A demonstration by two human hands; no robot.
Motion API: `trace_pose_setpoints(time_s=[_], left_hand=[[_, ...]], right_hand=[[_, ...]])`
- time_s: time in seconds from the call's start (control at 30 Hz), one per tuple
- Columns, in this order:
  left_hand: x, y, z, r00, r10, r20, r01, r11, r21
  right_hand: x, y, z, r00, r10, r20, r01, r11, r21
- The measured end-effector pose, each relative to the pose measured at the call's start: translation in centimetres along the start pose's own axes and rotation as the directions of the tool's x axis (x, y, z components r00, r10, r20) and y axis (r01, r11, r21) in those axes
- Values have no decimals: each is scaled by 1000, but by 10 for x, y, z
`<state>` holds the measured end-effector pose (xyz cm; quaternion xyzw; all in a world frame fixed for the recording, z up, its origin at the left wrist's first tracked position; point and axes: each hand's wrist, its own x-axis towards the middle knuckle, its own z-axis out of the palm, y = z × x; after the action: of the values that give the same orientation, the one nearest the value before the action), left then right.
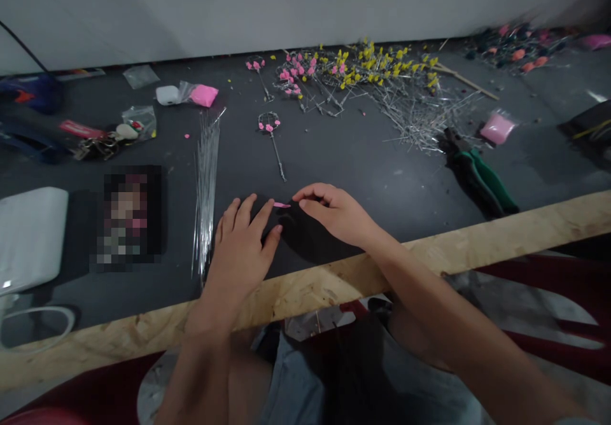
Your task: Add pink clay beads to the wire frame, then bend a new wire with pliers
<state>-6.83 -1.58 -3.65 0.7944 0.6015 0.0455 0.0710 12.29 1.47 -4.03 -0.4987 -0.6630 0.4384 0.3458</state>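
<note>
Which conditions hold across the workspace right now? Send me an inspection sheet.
Surface: dark tabletop with a wood-chip edge.
Job's things: thin pink strip between the hands; wire bundle beside the left hand; pink-dotted wire stem beyond them.
Clutter: keys, white box, green-handled pliers, pink packet.
Hands: left spread, fingertip at the strip's left end; right hand curled near its right end, contact unclear.
Cables: white loop near left; black cord far left.
Surroundings: pale wall behind; red chair at right.

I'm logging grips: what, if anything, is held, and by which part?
The left hand, spread, grips nothing; whether the right hand pinches the pink strip by its right end cannot be told.
</note>
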Motion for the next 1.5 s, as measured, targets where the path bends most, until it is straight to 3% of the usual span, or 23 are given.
trace_pose_setpoints(time_s=[0.7, 1.5], left_hand=[[3, -6, 3, 999, -16, -34, 12, 993, -119], [-1, 14, 4, 997, 69, 36, -69, 998, -10]], right_hand=[[0, -1, -1, 1000, 7, 4, -7, 1000, 2], [-1, -3, -2, 999, 27, 20, -28, 998, 52]])
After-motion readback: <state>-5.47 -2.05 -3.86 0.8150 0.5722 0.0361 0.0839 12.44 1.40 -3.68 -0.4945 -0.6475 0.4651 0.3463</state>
